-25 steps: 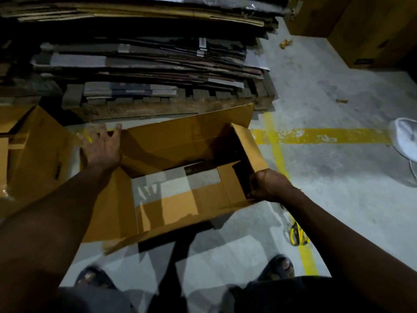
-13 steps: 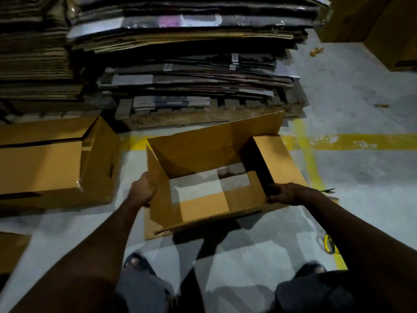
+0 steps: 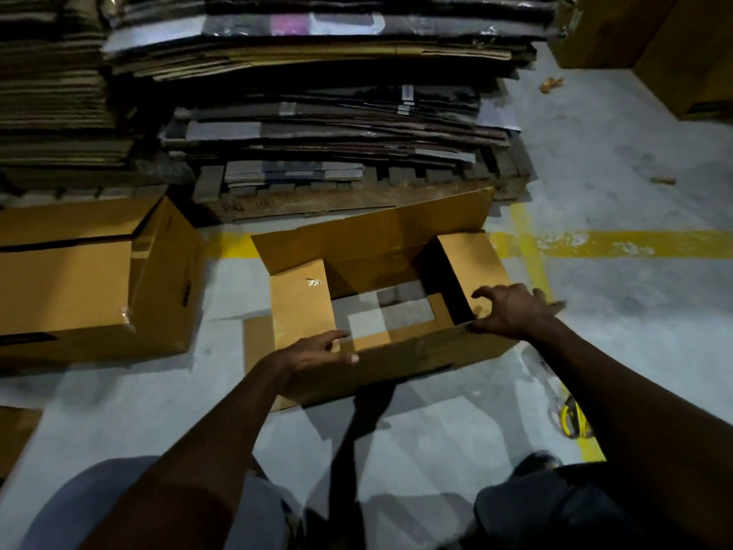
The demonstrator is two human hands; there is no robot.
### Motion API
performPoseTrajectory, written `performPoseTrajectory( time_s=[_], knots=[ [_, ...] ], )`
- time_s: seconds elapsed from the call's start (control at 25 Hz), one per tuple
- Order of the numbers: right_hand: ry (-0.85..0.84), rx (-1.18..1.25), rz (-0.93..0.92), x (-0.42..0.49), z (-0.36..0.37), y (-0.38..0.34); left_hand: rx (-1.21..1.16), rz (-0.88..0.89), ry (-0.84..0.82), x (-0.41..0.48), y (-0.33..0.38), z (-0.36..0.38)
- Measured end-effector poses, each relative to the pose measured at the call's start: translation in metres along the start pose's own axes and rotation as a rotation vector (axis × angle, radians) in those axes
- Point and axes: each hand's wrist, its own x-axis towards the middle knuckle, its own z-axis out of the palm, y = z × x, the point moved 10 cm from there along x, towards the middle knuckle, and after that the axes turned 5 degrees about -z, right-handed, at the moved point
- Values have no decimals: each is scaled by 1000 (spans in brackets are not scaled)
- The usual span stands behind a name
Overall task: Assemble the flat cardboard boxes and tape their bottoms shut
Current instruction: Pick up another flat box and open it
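An open brown cardboard box point(image 3: 396, 240) stands on the grey floor in front of me, and the floor shows through its open bottom. Its left inner flap point(image 3: 299, 303) is folded inward and its right flap point(image 3: 472, 264) slants outward. My left hand point(image 3: 317, 351) grips the top edge of the near wall, fingers inside and thumb outside. At the box's near right corner, my right hand point(image 3: 511, 311) has its fingers spread and arched, holding nothing. A stack of flat cardboard boxes point(image 3: 317, 125) lies on a pallet behind.
An assembled brown box point(image 3: 79, 279) lies on its side at the left. More flat cardboard point(image 3: 51, 85) is piled at the far left, and large boxes point(image 3: 682, 49) stand at the top right. Yellow lines point(image 3: 614, 244) cross the floor. A yellow-handled tool point(image 3: 571, 420) lies by my right arm.
The left flap has swung inward. My left hand moved from the box's left side to its near wall. My right hand let go of the right flap and opened.
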Motion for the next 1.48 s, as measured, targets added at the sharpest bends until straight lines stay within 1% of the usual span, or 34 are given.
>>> performPoseTrajectory(
  time_s=[0.04, 0.08, 0.12, 0.16, 0.2, 0.24, 0.28, 0.32, 0.36, 0.4, 0.44, 0.48, 0.52, 0.56, 0.64, 0.72, 0.8, 1.0, 1.12, 1.28, 1.4, 1.48],
  knots=[
    [92, -20, 25, 2, -7, 2, 133, 27, 71, 1, 6, -10],
    [162, -41, 41, 4, -11, 0, 288, 33, 190, 3, 8, -21],
    [207, -56, 48, 7, -13, -4, 427, 38, 356, 3, 14, -34],
    [230, -61, 51, 12, -10, -9, 504, 34, 513, 0, 15, -44],
    [242, -52, 58, 17, -8, -15, 532, 12, 624, -1, 12, -48],
    [229, -28, 67, 26, -1, -19, 535, -44, 668, 2, 4, -47],
    [192, 0, 66, 35, 9, -23, 523, -121, 673, 9, -7, -43],
    [115, 35, 47, 47, 24, -27, 498, -215, 669, 16, -20, -37],
    [6, 65, 8, 56, 42, -32, 420, -323, 667, 20, -38, -31],
    [-123, 88, -34, 61, 63, -37, 274, -421, 668, 20, -56, -26],
    [-232, 99, -64, 65, 79, -42, 91, -480, 656, 25, -74, -20],
    [-265, 102, -75, 68, 85, -45, -58, -496, 624, 34, -88, -13],
    [-223, 105, -65, 74, 81, -46, -132, -479, 596, 41, -95, -7],
    [-117, 100, -45, 79, 66, -48, -144, -457, 583, 46, -98, -5],
    [151, 53, -44, 92, 22, -60, -94, -430, 610, 51, -96, -9],
    [371, -10, -94, 103, -20, -81, -41, -400, 624, 57, -90, -15],
    [490, -67, -150, 117, -37, -99, -13, -356, 628, 66, -87, -23],
    [559, -75, -142, 150, -71, -103, 33, -285, 636, 90, -88, -45],
    [504, -88, -130, 165, -72, -109, 16, -296, 646, 90, -91, -44],
    [549, -83, -181, 168, -79, -111, -10, -310, 645, 91, -92, -44],
    [520, -119, -166, 182, -91, -109, -10, -312, 646, 90, -92, -42],
    [609, -79, -155, 171, -90, -109, -3, -317, 640, 90, -92, -41]
  ],
)
